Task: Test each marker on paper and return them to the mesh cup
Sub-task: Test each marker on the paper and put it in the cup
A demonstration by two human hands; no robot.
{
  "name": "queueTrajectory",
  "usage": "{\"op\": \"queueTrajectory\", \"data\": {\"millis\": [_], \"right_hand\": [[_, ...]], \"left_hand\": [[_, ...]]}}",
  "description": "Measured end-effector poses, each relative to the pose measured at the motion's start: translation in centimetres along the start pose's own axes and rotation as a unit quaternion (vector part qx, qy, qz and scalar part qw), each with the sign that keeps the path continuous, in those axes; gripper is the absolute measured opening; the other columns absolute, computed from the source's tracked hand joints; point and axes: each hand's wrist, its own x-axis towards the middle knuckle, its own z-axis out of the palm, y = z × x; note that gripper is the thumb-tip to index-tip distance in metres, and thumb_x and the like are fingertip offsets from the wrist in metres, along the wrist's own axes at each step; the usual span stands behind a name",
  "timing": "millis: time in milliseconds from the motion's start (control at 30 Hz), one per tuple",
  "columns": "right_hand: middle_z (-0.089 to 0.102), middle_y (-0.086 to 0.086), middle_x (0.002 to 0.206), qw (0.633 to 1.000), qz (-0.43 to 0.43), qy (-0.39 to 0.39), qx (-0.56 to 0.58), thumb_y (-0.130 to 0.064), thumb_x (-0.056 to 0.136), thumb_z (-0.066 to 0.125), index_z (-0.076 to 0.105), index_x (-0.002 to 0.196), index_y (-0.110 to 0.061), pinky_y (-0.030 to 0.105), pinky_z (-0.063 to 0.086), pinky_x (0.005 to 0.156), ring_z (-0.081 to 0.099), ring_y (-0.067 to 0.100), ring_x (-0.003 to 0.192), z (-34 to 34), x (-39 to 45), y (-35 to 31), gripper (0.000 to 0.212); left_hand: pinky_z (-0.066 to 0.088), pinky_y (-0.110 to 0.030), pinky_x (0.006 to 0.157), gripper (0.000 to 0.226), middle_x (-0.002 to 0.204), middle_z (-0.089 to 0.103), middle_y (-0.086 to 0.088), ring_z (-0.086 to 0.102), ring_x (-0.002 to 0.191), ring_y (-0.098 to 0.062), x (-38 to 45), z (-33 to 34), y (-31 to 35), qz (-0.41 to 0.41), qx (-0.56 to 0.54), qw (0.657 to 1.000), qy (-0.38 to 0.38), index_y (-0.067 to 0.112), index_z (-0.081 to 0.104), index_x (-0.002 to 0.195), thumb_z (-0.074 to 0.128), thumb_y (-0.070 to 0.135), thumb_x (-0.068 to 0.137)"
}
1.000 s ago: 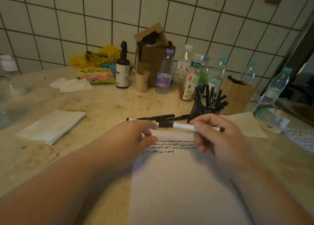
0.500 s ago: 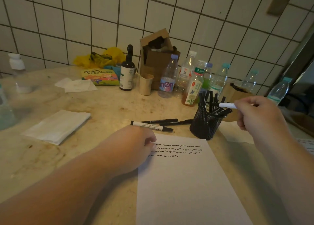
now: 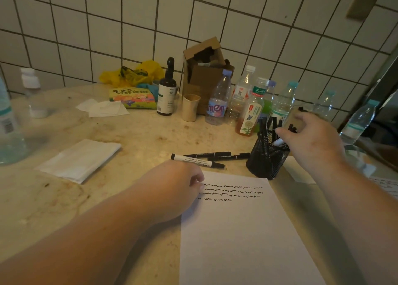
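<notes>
A white sheet of paper (image 3: 237,231) lies in front of me with three rows of black test scribbles near its top. My left hand (image 3: 176,187) rests on its upper left corner, fingers loosely curled and holding nothing. The black mesh cup (image 3: 266,162) stands just past the paper's top right corner, with several black markers upright in it. My right hand (image 3: 312,140) hovers over the cup with fingers spread. A white-bodied marker (image 3: 279,142) sticks out of the cup just under those fingertips. Three markers lie on the counter behind the paper: one white-bodied (image 3: 193,160) and two black (image 3: 215,154).
Several plastic bottles (image 3: 217,103) stand behind the cup, near a beige paper cup (image 3: 190,108), a dark pump bottle (image 3: 167,95) and an open cardboard box (image 3: 204,69). A folded tissue (image 3: 79,159) lies to the left. A large clear bottle (image 3: 8,131) stands at the left edge.
My right hand carried the white marker from above the paper to the mesh cup, and the marker now stands in the cup. My left hand stayed on the paper's corner.
</notes>
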Motion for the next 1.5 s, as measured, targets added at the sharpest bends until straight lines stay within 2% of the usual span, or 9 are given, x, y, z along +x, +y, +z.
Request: {"op": "queueTrajectory", "data": {"millis": [133, 267, 400, 667, 833, 1033, 1233, 1400, 1500], "right_hand": [[0.055, -0.004, 0.076, 0.989, -0.114, -0.008, 0.09, -0.025, 0.094, 0.064, 0.061, 0.122, -0.023, 0.035, 0.053, 0.063, 0.056, 0.02, 0.069, 1.1, -2.1, -1.7, 0.028], [0.059, -0.009, 0.1, 0.953, -0.233, -0.195, -0.001, -0.023, 0.096, 0.061, 0.07, 0.113, -0.022, 0.023, 0.047, 0.08, 0.057, 0.009, 0.09, 4.6, -3.6, -3.6, 0.019], [0.061, -0.005, 0.117, 0.936, -0.228, -0.265, -0.044, -0.022, 0.096, 0.059, 0.066, 0.123, -0.023, 0.032, 0.043, 0.097, 0.053, 0.016, 0.112, 8.7, -4.0, -5.1, 0.028], [0.06, -0.003, 0.124, 0.936, -0.209, -0.27, -0.087, -0.02, 0.094, 0.058, 0.054, 0.137, -0.027, 0.035, 0.049, 0.095, 0.057, 0.017, 0.108, 8.4, -4.3, -6.0, 0.044], [0.07, -0.003, 0.09, 0.946, -0.062, -0.28, 0.15, -0.024, 0.089, 0.069, 0.065, 0.106, -0.024, 0.029, 0.058, 0.072, 0.07, 0.009, 0.077, 4.0, -5.3, -4.9, 0.018], [0.073, 0.017, 0.081, 0.808, 0.087, -0.361, 0.456, -0.01, 0.081, 0.075, 0.072, 0.098, -0.005, 0.029, 0.058, 0.066, 0.071, 0.022, 0.072, 1.7, -8.1, -3.2, 0.018], [0.071, 0.021, 0.077, 0.743, 0.093, -0.35, 0.562, -0.027, 0.083, 0.06, 0.079, 0.098, -0.006, 0.04, 0.046, 0.07, 0.067, 0.027, 0.068, 1.3, -9.5, -0.7, 0.032], [0.069, 0.02, 0.066, 0.787, 0.0, -0.326, 0.524, -0.015, 0.085, 0.054, 0.078, 0.083, -0.008, 0.039, 0.045, 0.061, 0.062, 0.027, 0.059, 2.6, -9.6, 0.5, 0.025], [0.063, 0.018, 0.053, 0.778, -0.027, -0.295, 0.554, -0.009, 0.075, 0.051, 0.076, 0.071, -0.004, 0.026, 0.044, 0.047, 0.057, 0.024, 0.047, 2.3, -9.0, 0.9, 0.026]], "left_hand": [[0.055, -0.027, 0.079, 0.022, 0.093, 0.067, 0.016, 0.062, 0.085, -0.003, 0.3, 0.2, -0.1, -0.008, 0.001, 1.0, -0.007, 0.036, 0.065, 0.109, 0.049, 0.04, 0.095], [0.055, -0.029, 0.079, 0.02, 0.093, 0.068, 0.014, 0.062, 0.084, -0.005, 0.6, 0.2, 0.0, -0.013, 0.003, 1.0, -0.014, 0.037, 0.065, 0.107, 0.051, 0.04, 0.094], [0.056, -0.036, 0.079, 0.02, 0.092, 0.07, 0.009, 0.064, 0.082, -0.01, 0.5, -0.1, 0.1, -0.013, 0.022, 1.0, -0.005, 0.033, 0.067, 0.1, 0.05, 0.039, 0.092], [0.056, -0.035, 0.079, 0.021, 0.094, 0.07, 0.009, 0.064, 0.083, -0.01, 0.5, -0.1, 0.0, -0.003, 0.015, 1.0, -0.002, 0.032, 0.068, 0.1, 0.049, 0.038, 0.093], [0.052, -0.022, 0.074, 0.023, 0.099, 0.065, 0.017, 0.059, 0.083, -0.002, 0.5, 0.2, -0.1, 0.0, -0.014, 1.0, 0.008, 0.039, 0.064, 0.11, 0.052, 0.048, 0.092], [0.048, -0.019, 0.068, 0.023, 0.087, 0.064, 0.02, 0.059, 0.079, 0.001, -0.3, -0.8, 1.7, 0.074, -0.07, 0.995, 0.014, 0.039, 0.066, 0.107, 0.055, 0.051, 0.09], [0.046, -0.02, 0.066, 0.014, 0.083, 0.065, 0.012, 0.056, 0.081, -0.003, -0.6, -0.8, 1.9, 0.088, -0.102, 0.99, 0.051, 0.036, 0.067, 0.1, 0.054, 0.039, 0.094], [0.039, -0.016, 0.059, 0.021, 0.081, 0.059, 0.011, 0.053, 0.075, -0.004, -0.4, -0.4, 2.1, 0.089, -0.016, 0.993, -0.07, 0.035, 0.058, 0.086, 0.043, 0.04, 0.099], [0.038, -0.016, 0.061, 0.026, 0.073, 0.055, 0.01, 0.05, 0.07, -0.003, -0.4, -1.2, 1.2, 0.096, 0.007, 0.985, -0.142, 0.036, 0.054, 0.076, 0.04, 0.043, 0.098]]}}
